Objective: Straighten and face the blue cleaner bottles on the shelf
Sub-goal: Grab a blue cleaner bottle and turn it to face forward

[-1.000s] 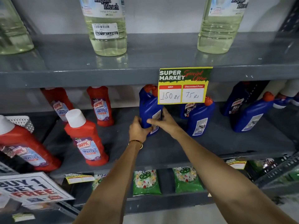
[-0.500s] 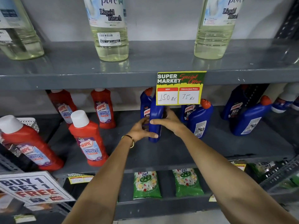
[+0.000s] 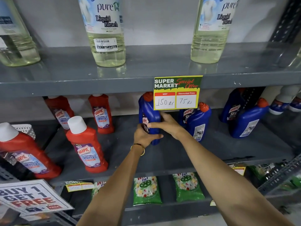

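Note:
A blue cleaner bottle (image 3: 149,115) with a red cap stands on the middle grey shelf (image 3: 171,154), its front label partly turned to the left. My left hand (image 3: 144,136) cups its lower left side and my right hand (image 3: 167,123) wraps its right side. To the right, a blue bottle (image 3: 199,121) shows its back label, with another blue bottle (image 3: 185,115) just behind it. Farther right stand two more blue bottles (image 3: 247,119), the front one with its back label out.
A yellow price card (image 3: 177,92) hangs from the upper shelf edge above the held bottle. Red bathroom cleaner bottles (image 3: 86,144) fill the left of the shelf. Liquid bleach bottles (image 3: 105,31) stand above, green pouches (image 3: 146,190) below. White-capped bottles (image 3: 285,101) lie at far right.
Both hands have rotated the blue bottle: its back label faced me earlier, and the front label now comes round on the left. The camera moved closer.

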Tool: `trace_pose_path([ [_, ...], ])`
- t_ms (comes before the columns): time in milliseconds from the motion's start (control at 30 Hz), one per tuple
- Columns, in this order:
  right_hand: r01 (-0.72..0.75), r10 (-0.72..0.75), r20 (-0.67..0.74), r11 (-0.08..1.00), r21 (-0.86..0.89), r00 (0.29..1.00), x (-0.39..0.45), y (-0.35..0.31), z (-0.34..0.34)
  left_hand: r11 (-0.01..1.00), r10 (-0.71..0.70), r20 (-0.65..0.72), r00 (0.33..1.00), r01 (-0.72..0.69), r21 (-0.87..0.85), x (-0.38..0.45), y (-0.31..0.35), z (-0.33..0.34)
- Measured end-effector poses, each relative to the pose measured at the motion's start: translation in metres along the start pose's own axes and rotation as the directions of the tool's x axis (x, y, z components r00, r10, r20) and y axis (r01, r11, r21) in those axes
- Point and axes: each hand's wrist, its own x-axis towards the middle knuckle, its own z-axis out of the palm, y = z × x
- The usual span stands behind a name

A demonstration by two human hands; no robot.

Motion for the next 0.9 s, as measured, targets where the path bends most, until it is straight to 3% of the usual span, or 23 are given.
trace_pose_path([
  [167,0.052,-0.054,-0.142,0.999,-0.017,0.988,0.008,-0.002,0.008,0.992,-0.006,-0.133,0.991,0.023,0.124,-0.002,0.004,0.007],
  [333,0.042,-0.041,-0.079,0.999,0.022,0.996,0.013,0.011,0.000,0.985,0.031,-0.046,0.998,-0.023,0.169,0.006,-0.007,-0.011],
  [600,-0.043,0.042,-0.013,0.997,-0.063,0.999,0.020,0.036,-0.006,0.981,-0.069,0.016,0.997,0.065,0.184,0.015,-0.029,-0.023],
  [900,-0.054,0.053,-0.012,0.993,-0.105,0.999,0.023,0.045,-0.006,0.979,-0.087,0.014,0.996,0.083,0.185,0.013,-0.040,-0.014],
])
